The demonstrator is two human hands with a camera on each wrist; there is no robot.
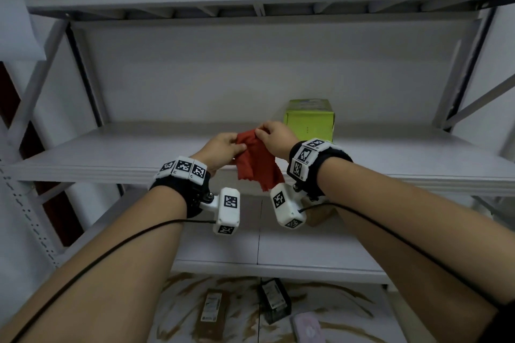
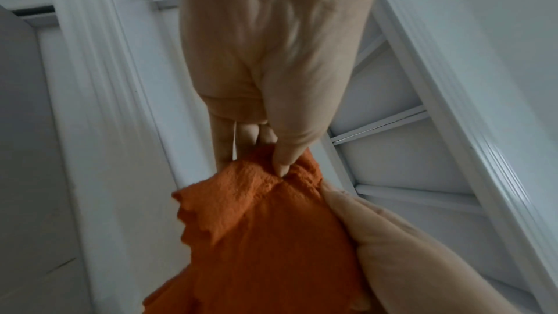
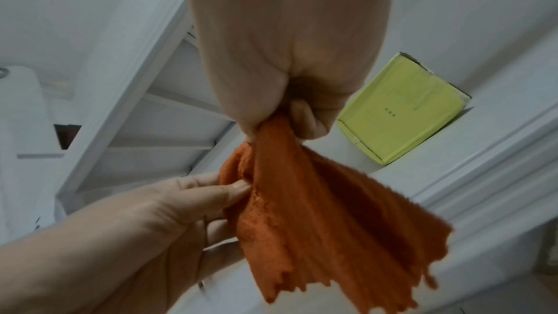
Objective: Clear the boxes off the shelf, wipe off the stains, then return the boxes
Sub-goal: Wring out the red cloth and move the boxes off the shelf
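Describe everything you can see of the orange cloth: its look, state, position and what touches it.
The orange cloth looks like soft, nubby fabric with wavy, scalloped edges. It is crumpled and bunched at the top, hanging loose and fanned below, in the air before the front edge of the grey shelf. The left hand pinches one upper part between thumb and fingers; the right hand grips another bunch beside it. Nothing else touches it; the green box stands behind it.

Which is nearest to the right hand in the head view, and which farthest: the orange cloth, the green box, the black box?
1. Orange cloth: pinched in the right hand.
2. Green cardboard box: on the shelf just behind that hand.
3. Black box: far below, on the brown-stained bottom surface.
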